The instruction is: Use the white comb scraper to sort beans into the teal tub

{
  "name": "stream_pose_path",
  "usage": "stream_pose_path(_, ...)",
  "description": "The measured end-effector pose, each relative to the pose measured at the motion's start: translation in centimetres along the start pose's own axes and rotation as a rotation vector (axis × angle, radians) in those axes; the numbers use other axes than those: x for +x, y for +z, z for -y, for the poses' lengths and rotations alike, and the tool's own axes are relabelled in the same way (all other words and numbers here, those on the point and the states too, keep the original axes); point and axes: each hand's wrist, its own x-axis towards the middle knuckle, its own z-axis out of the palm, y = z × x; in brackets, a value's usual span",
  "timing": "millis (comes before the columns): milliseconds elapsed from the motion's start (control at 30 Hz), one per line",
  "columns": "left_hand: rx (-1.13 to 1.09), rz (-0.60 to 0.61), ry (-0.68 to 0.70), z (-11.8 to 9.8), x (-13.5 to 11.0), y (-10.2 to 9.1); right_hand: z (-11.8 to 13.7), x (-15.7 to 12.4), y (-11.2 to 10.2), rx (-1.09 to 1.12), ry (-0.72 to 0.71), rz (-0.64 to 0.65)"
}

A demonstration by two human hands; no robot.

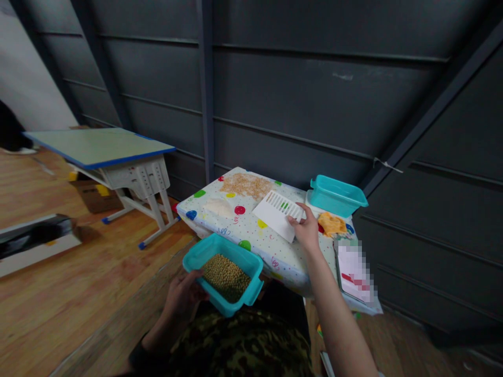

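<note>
My left hand [184, 291] grips the near-left rim of a teal plastic tub [254, 268], held in front of the table's near edge. Yellowish beans [227, 276] cover its bottom. My right hand [307, 229] has its thumb and fingers closed on the right edge of a white slotted plastic piece [273, 222], tilted over the tablecloth. Behind that piece lies a spread of tan grains or flakes [245, 185]. A patch of pale powder or fine grain [219, 207] is to its left.
On the table [220, 229], a second teal tub [338, 196] stands back right. A crumpled orange cloth [332, 224] and a pixelated flat item [356, 272] lie on the right. A desk [102, 146] is at left. A dark panelled wall [291, 89] rises behind.
</note>
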Motion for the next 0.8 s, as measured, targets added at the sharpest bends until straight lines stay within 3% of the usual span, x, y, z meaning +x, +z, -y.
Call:
stream_pose_path(433, -0.009, -0.008, -0.030, -0.6, -0.6, 0.7, 0.2, 0.6, -0.5, 0.042, 0.007, -0.019)
stream_pose_path(800, -0.018, -0.004, -0.011, 0.2, 0.2, -0.1, 0.5, 0.4, -0.1, 0.008, 0.017, -0.005)
